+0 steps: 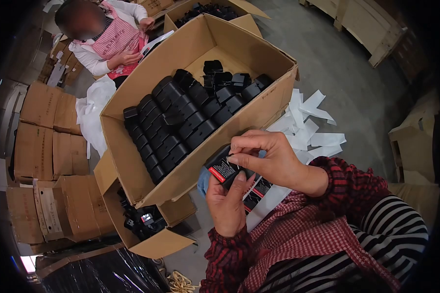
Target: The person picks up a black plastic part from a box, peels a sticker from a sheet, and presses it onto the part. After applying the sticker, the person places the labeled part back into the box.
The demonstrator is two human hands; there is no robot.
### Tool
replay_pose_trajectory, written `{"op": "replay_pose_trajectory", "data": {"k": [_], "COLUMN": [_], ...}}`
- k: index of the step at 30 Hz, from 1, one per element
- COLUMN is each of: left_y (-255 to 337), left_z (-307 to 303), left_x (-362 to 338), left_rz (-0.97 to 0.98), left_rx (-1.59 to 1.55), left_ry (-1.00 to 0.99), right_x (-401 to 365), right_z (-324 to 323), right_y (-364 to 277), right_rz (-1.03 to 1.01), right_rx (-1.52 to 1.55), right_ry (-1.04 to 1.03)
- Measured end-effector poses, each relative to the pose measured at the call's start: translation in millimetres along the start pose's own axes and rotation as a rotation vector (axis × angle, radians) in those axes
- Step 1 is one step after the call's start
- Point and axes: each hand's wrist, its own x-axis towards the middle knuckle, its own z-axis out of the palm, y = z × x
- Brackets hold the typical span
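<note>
My left hand (226, 207) holds a black plastic part (213, 158) from below, thumb on its near edge. On that part lies a black label (223, 169) with white print and a red band. My right hand (276, 163) is closed in a pinch at the label's upper edge; its fingertips partly hide that spot. Under my hands, a white backing strip (270, 201) with more black and red labels lies across my lap. Just beyond my hands stands a large open cardboard box (190, 177), with rows of black plastic parts (168, 122) inside.
Peeled white strips (310, 129) litter the floor at right. A smaller open carton (164, 242) with black parts stands at lower left. Across the large box, a co-worker (110, 36) handles a white strip. Stacked cartons (39, 146) line the left; wooden crates (362, 27) stand at upper right.
</note>
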Motion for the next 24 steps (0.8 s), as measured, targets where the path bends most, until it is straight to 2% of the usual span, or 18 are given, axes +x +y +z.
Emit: {"op": "replay_pose_trajectory", "data": {"k": [9, 11, 24], "left_y": [-0.2, -0.9, -3.2], "left_z": [0.6, 0.8, 0.6], "left_x": [0.6, 0.4, 0.7], "left_rz": [-0.008, -0.015, -0.033], "left_rx": [-0.007, -0.005, -0.025], "left_ry": [-0.009, -0.003, -0.017], "right_x": [-1.8, -1.2, -4.0], "right_z": [0.5, 2.5, 0.9], "right_y": [-0.6, 4.3, 2.7], "right_rz": [-0.041, -0.146, -0.153], "right_rx": [-0.086, -0.078, -0.162], "right_ry": [0.007, 0.055, 0.058]}}
